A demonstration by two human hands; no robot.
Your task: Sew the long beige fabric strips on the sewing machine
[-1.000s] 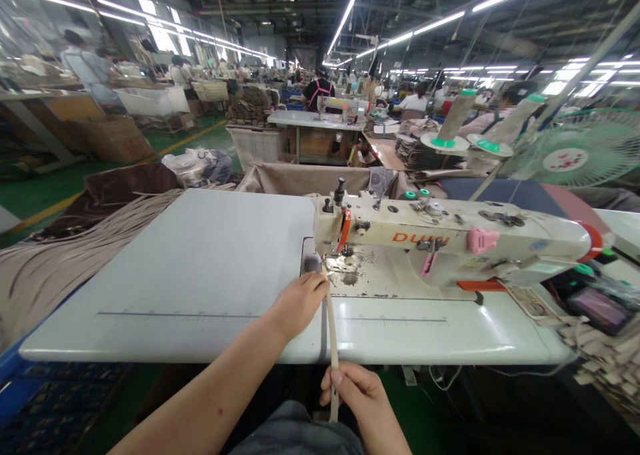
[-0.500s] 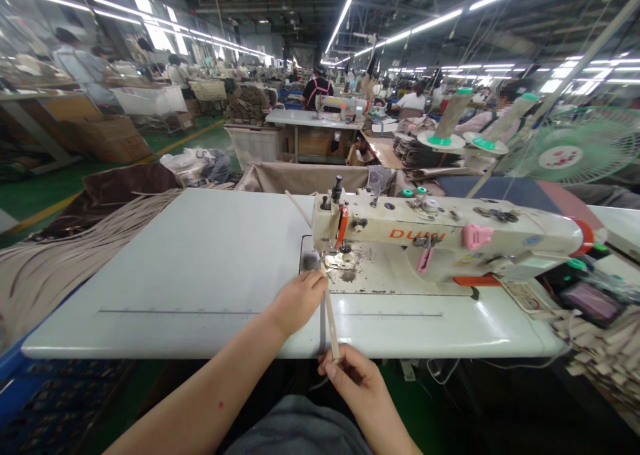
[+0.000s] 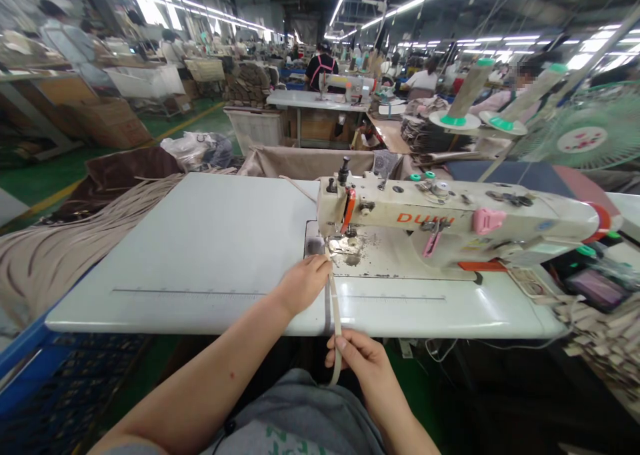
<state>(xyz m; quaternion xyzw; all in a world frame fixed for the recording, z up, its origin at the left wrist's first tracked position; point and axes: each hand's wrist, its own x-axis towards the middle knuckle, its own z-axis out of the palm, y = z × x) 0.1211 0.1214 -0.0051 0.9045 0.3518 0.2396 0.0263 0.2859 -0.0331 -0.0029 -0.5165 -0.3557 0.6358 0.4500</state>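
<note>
A narrow beige fabric strip point(image 3: 336, 308) runs from the presser foot area of the sewing machine point(image 3: 460, 218) towards me and over the table's front edge. My left hand point(image 3: 306, 285) is closed around the strip at its fingertips, just in front of the needle area. Lower down, at the table edge, my right hand point(image 3: 361, 356) pinches the same strip between thumb and fingers, and its end curls below. Behind the machine head, more strip lies on the white tabletop point(image 3: 215, 242). The needle itself is too small to make out.
Many beige strips point(image 3: 90, 232) hang in a heap at the left, above a blue crate point(image 3: 60, 375). More cut pieces point(image 3: 600, 342) are piled at the right. Thread cones point(image 3: 470, 95) and a green fan point(image 3: 585, 135) stand behind the machine. Other people work farther back.
The camera view has shifted slightly, so the table sits higher in the picture. Below my right hand, a curled length of strip now shows. Both hands keep their hold.
</note>
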